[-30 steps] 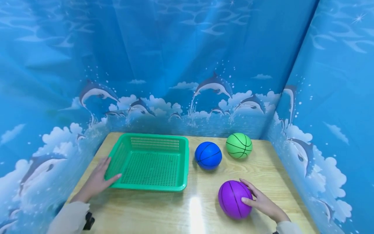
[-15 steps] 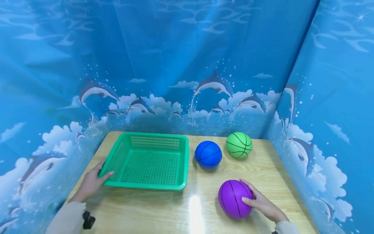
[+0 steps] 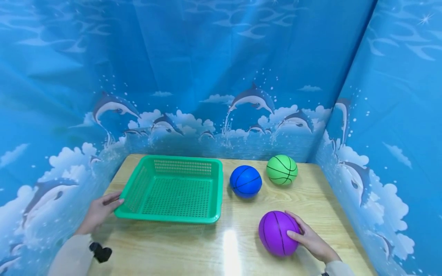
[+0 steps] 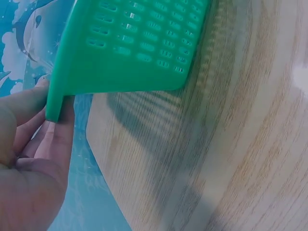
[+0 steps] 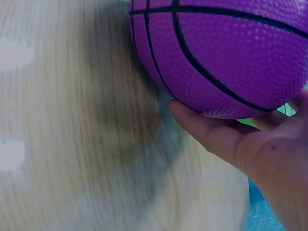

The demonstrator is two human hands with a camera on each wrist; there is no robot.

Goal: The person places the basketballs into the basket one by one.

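My left grip (image 3: 100, 211) pinches the rim of the green basket (image 3: 169, 219) at its near left corner, thumb on one side, fingers on the other. My right grip (image 3: 307, 237) holds the purple ball (image 3: 276, 234) from its right side, over the near right part of the wooden surface (image 3: 193, 249). Blue ball (image 3: 246, 182) just right of the basket, apart from it; light green ball (image 3: 282, 170) beyond, near the far edge.
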